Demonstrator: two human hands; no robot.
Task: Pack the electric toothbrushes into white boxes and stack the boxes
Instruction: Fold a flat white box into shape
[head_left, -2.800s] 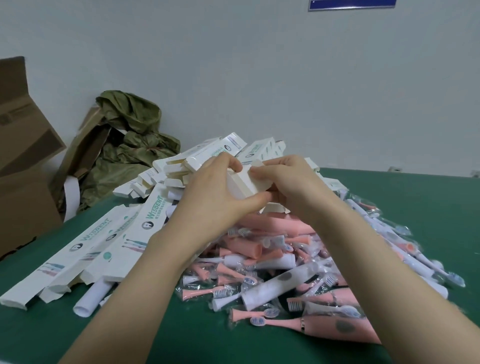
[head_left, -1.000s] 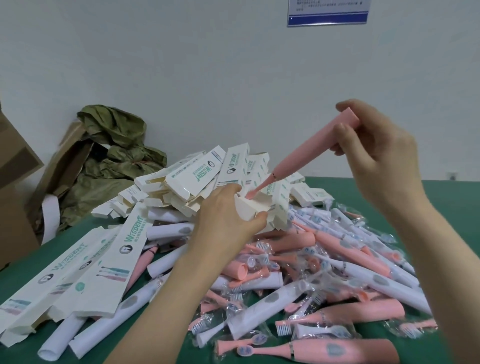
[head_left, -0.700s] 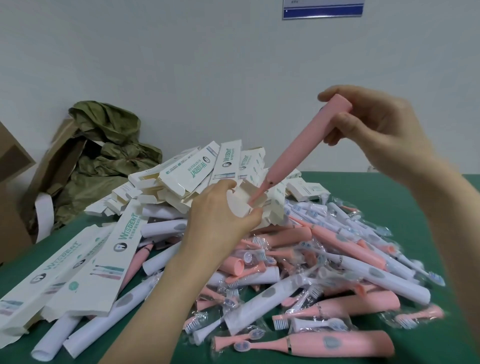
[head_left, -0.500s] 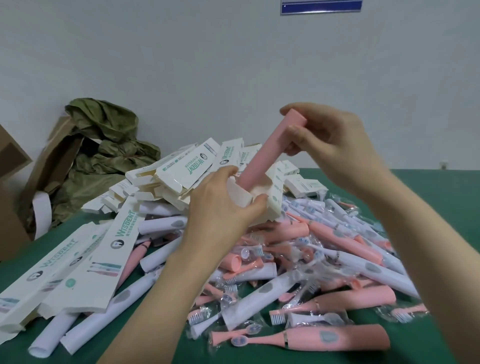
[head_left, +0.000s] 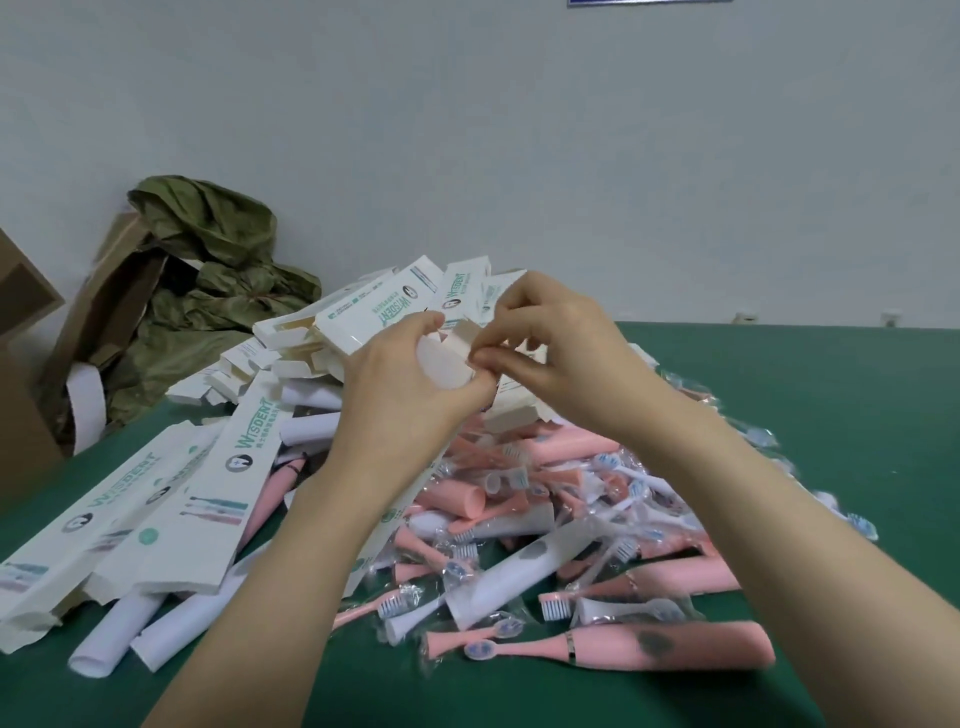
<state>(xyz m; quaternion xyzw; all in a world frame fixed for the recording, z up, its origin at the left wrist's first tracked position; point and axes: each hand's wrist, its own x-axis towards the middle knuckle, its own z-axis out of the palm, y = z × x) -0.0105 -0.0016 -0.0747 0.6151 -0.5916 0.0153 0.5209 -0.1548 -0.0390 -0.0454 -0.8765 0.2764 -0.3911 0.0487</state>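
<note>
My left hand (head_left: 405, 395) grips the top end of a white box (head_left: 447, 358) held upright above the pile. My right hand (head_left: 561, 343) pinches one of the box's end flaps (head_left: 465, 332) between thumb and fingertips. The pink toothbrush that went into the box is hidden inside it. Below lies a heap of pink and white electric toothbrushes (head_left: 545, 519) with wrapped brush heads; one pink toothbrush (head_left: 649, 647) lies nearest me. Filled white WISDENT boxes (head_left: 208, 499) lie side by side at the left. Empty folded boxes (head_left: 374, 317) are heaped behind my hands.
The green table (head_left: 831, 415) runs right and back to a pale wall. At the far left stand brown cardboard cartons (head_left: 21, 364) and a crumpled olive-green bag (head_left: 208, 291). White rolled handles (head_left: 119, 629) poke out near the front left.
My right hand pushed the pink toothbrush down into the box held by my left hand, let go of it, and now pinches the box's end flap.
</note>
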